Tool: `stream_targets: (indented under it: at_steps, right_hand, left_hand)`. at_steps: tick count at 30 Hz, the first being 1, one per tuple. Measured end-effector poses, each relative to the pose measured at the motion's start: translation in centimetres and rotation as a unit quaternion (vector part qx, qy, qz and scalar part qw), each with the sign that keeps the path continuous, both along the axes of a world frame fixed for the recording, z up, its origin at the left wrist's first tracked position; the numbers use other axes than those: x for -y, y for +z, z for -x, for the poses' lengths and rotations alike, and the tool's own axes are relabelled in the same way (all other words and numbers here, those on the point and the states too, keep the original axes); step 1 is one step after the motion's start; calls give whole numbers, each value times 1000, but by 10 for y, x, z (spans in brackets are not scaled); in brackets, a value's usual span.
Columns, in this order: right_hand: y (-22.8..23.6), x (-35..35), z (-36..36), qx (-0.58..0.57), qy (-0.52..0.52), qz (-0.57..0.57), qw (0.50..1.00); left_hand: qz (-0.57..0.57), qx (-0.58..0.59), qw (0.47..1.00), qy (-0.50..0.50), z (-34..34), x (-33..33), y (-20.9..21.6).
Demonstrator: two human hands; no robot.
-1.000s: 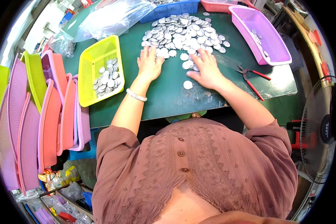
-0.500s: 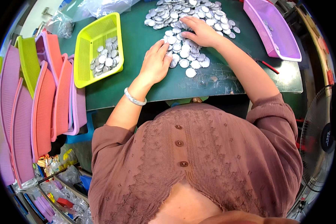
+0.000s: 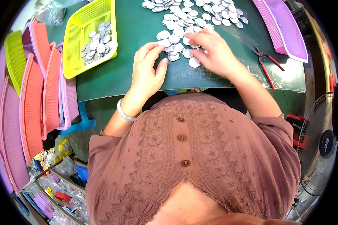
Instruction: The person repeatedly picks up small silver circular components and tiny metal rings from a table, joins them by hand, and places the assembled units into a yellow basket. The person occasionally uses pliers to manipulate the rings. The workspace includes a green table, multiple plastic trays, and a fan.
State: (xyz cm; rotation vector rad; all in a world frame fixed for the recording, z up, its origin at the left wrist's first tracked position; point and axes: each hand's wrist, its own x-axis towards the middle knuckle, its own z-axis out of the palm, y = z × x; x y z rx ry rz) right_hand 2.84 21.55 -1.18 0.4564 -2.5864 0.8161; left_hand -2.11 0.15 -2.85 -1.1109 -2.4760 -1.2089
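Observation:
Many round silver metal discs with jagged rims lie heaped on the green table, with a small cluster point(image 3: 173, 48) drawn toward me. Beside that cluster's left edge rests my left hand point(image 3: 147, 73), fingers stretched out and thumb apart, holding nothing. My right hand point(image 3: 218, 52) is at the cluster's right side; its fingers bend over the discs, with a gap between forefinger and thumb. A yellow-green basket point(image 3: 72, 56) on the left contains a pile of similar discs point(image 3: 98, 45). Part of the larger heap point(image 3: 223, 12) is cut off by the top edge.
Red-handled pliers point(image 3: 266, 62) lie right of my right forearm. Beyond them stands a purple basket point(image 3: 281, 28). Several stacked pink, purple and green baskets point(image 3: 34, 105) fill the left side. A fan point(image 3: 317, 142) stands at the right, below the table edge point(image 3: 251, 90).
My view has shifted, bringing the pliers out from behind my right arm. My right hand has come nearer to me, down to the near cluster. The left hand's thumb is spread wider.

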Motion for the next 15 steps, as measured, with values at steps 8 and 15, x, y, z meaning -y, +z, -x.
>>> stream_targets:
  at_steps: [8, 15]
  right_hand:
    - [-15, 21, -8, 14, -58, -36, 998]
    - [-16, 23, -6, 14, -86, -42, 995]
  left_hand:
    - [-42, 157, 986, -38, -16, 1, -1]
    - [-99, 299, 948, -51, -17, -2, -1]
